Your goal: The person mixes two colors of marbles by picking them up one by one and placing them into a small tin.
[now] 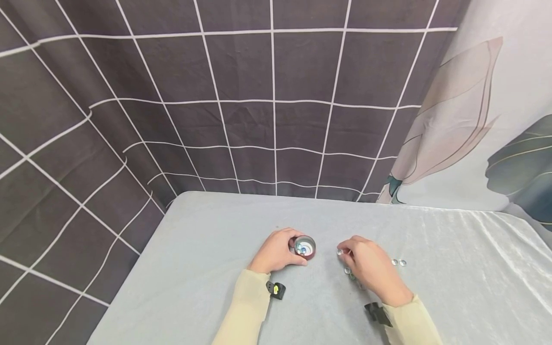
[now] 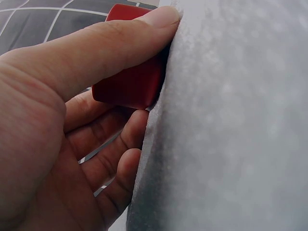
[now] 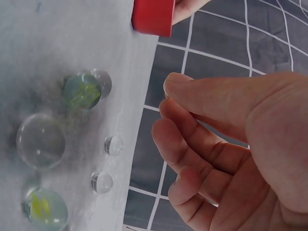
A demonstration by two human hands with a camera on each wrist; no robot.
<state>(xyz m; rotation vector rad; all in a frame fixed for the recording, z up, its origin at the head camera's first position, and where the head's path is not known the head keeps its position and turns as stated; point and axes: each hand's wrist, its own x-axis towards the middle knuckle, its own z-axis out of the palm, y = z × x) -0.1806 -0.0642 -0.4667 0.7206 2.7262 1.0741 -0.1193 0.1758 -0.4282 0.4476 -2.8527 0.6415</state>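
In the head view, your left hand [image 1: 276, 251] grips the cup [image 1: 314, 249]; a few marbles [image 1: 302, 249] are already inside, so you look partway along. Your right hand [image 1: 370, 265], between the cup's 3 and 4 o'clock, seems to pinch one marble [image 1: 339, 252]. Still on the cloth [image 1: 194, 258]: a clear pair [image 1: 394, 262] towards 3 o'clock and a cluster [image 1: 347, 271] at 4.

The left wrist view shows your thumb against the cup's red wall, but hides its contents.

The right wrist view reveals yellow streaks in two loose marbles [image 3: 42, 209]; you can't tell there what your fingertips hold.
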